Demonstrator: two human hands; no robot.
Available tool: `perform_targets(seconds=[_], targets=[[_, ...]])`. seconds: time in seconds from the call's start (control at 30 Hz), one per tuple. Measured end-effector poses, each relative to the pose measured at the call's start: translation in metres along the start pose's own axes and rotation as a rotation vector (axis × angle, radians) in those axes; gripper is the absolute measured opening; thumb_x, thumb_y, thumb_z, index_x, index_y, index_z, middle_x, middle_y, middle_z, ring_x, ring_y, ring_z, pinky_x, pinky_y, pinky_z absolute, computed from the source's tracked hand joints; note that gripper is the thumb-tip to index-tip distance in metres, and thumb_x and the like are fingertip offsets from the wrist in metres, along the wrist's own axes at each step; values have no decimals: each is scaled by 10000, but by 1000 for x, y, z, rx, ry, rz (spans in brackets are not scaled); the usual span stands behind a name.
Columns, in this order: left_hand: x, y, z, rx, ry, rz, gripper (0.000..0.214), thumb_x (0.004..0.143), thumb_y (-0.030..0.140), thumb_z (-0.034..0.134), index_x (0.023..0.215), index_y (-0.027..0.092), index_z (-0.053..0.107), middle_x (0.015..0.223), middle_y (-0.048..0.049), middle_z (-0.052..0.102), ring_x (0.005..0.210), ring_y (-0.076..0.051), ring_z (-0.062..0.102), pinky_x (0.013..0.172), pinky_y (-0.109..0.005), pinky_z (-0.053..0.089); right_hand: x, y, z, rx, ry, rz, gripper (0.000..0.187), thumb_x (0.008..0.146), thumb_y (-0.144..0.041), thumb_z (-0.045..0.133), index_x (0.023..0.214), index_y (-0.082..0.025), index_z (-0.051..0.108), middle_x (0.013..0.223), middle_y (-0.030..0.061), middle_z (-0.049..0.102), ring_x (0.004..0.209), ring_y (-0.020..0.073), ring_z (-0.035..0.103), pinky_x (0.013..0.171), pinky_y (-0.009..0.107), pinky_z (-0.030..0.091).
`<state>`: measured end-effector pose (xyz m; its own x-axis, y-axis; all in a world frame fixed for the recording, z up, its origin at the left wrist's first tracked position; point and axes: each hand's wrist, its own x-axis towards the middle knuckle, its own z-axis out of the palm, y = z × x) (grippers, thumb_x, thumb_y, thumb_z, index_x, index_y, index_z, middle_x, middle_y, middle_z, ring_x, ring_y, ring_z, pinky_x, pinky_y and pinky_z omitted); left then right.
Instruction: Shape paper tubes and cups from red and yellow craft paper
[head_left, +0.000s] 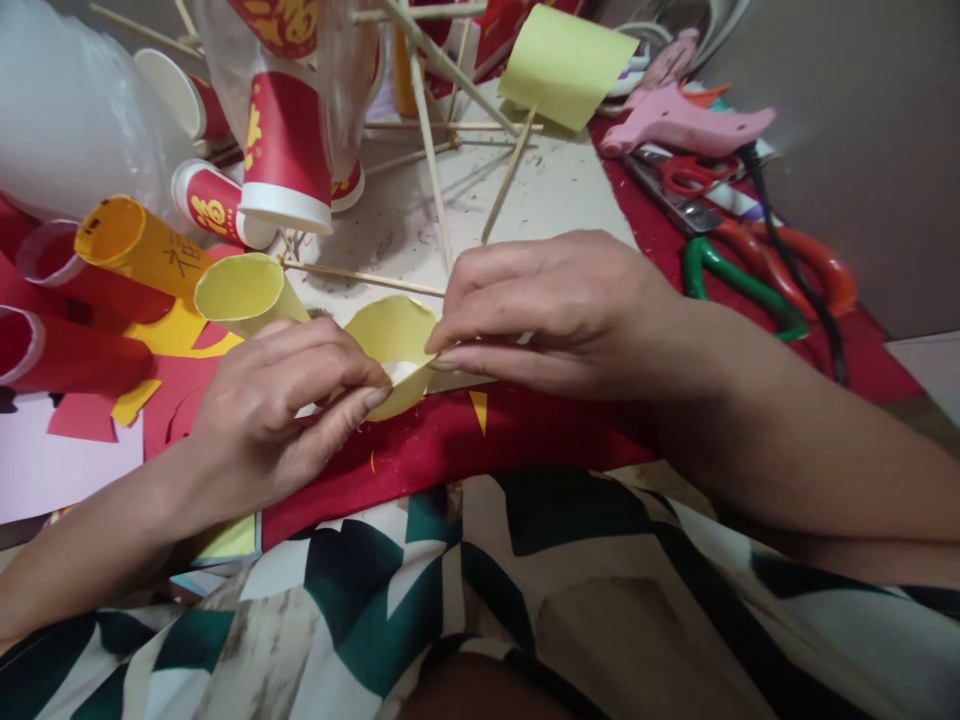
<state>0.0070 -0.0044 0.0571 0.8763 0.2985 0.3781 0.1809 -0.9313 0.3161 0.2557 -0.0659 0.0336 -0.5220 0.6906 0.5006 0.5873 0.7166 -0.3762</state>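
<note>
Between my two hands is a rolled piece of yellow paper point(397, 325), curved into a tube with its opening toward me. My left hand point(289, 405) pinches its near edge between thumb and index finger. On the other side my right hand point(551, 310) grips the same rim with thumb and fingertips. Something white shows inside the curl, too small to name. Just behind my left hand lies a finished-looking yellow paper tube point(244, 290). A thin wooden stick point(360, 277) lies beyond the rolled paper.
Red paper cups point(289, 150) and a stick frame point(427, 130) stand at the back. Orange point(142, 250) and red tubes point(82, 355) lie left. At right are a pink glue gun point(682, 120), green-handled scissors point(742, 290) and a black cord point(795, 265). A yellow sheet point(566, 65) curls behind.
</note>
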Motion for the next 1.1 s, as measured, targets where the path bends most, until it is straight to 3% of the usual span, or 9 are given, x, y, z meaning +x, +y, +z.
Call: perform_targets(seconds=[0.13,0.33,0.53,0.67,0.87,1.1], targets=[[-3,-1,4,64,52,8,34,931,179,667,912,198,646,795,-9,702,702,-149,671,627,-292,476,0,-15,8,59,71,24,182,1011,-252,594,1134,-164,694,1103,41,725,991,99,679,824,193,535],[-3,2,5,97,33,9,42,949,213,661,985,212,639,773,19,698,684,-140,667,618,-294,480,1,-20,19,52,66,51,165,1039,-268,540,973,-180,663,874,-27,722,767,71,675,697,183,514],[-5,0,3,106,33,-64,216,963,284,657,1165,258,586,890,12,715,590,-130,591,644,-339,529,0,-18,12,-25,61,94,199,1049,-221,484,993,-206,674,922,-41,732,827,67,695,721,179,508],[-7,-4,4,-22,97,-77,238,935,194,689,1138,265,589,937,9,693,588,-104,559,612,-300,539,0,-18,10,-34,64,135,190,1043,-233,513,1002,-212,697,939,-21,747,882,94,708,779,205,529],[-5,-2,6,-70,68,-98,146,924,186,696,1022,254,614,837,34,636,584,-97,544,584,-279,517,3,-20,18,83,77,113,162,1019,-274,583,980,-193,718,916,12,749,864,120,699,755,222,531],[-5,-11,6,-50,157,28,223,860,173,790,968,152,596,771,34,585,592,-51,509,553,-220,445,2,-18,19,48,127,108,146,996,-222,618,945,-157,738,894,24,760,862,117,705,786,209,531]])
